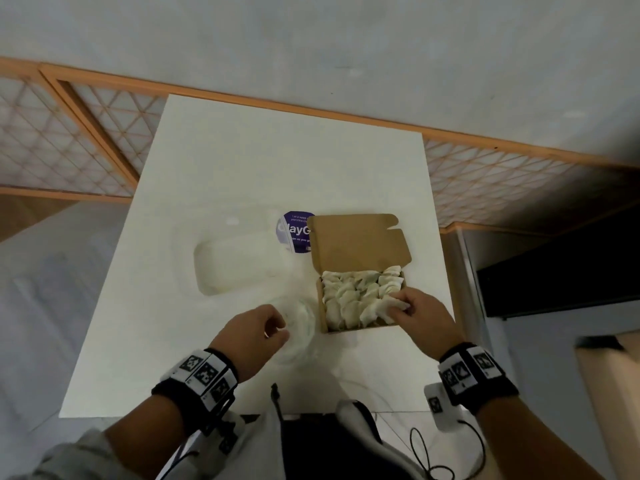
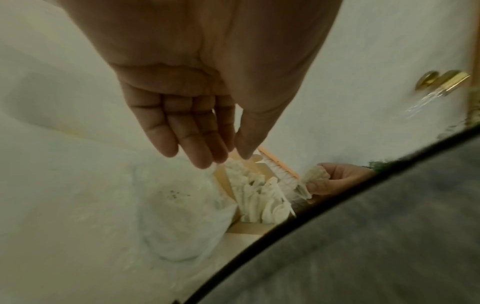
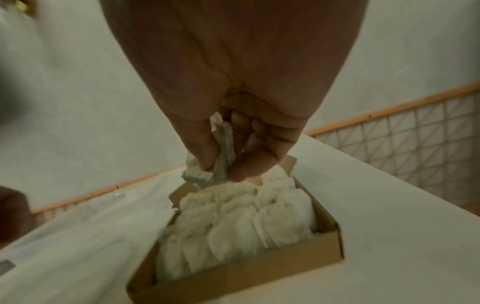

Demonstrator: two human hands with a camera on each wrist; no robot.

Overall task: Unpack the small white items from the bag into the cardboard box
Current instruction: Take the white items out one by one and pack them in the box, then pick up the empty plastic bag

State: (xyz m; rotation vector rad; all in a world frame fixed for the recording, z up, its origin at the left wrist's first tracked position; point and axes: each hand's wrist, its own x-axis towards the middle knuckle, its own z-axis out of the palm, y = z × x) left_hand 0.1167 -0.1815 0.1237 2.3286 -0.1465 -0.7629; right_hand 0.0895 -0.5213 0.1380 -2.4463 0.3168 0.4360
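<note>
The right hand (image 1: pixel 420 315) is pinching one small white item (image 3: pixel 207 170) between thumb and fingers, holding it over the near right corner of the cardboard box (image 1: pixel 360 328). The left hand (image 1: pixel 254 336) is hanging just left of the box with its fingers (image 2: pixel 182 133) straight and relaxed, gripping nothing; whether the fingertips are touching the bag (image 1: pixel 298 320) I cannot tell.

The held item is looking crinkled and pleated, off-white, folded on itself like a thin paper or fabric pouch. The box is sitting with its brown lid (image 1: pixel 356 242) folded back on the far side, and the white items (image 1: pixel 356 296) are filling it nearly to the rim, packed in overlapping rows; they are too crowded to count. The bag is lying clear and crumpled against the box's left wall, and its contents are not showing. Beyond the box's far left corner a purple label (image 1: pixel 294 232) is peeking out, and a pale oblong tray (image 1: pixel 239 265) is lying further left of the box.
</note>
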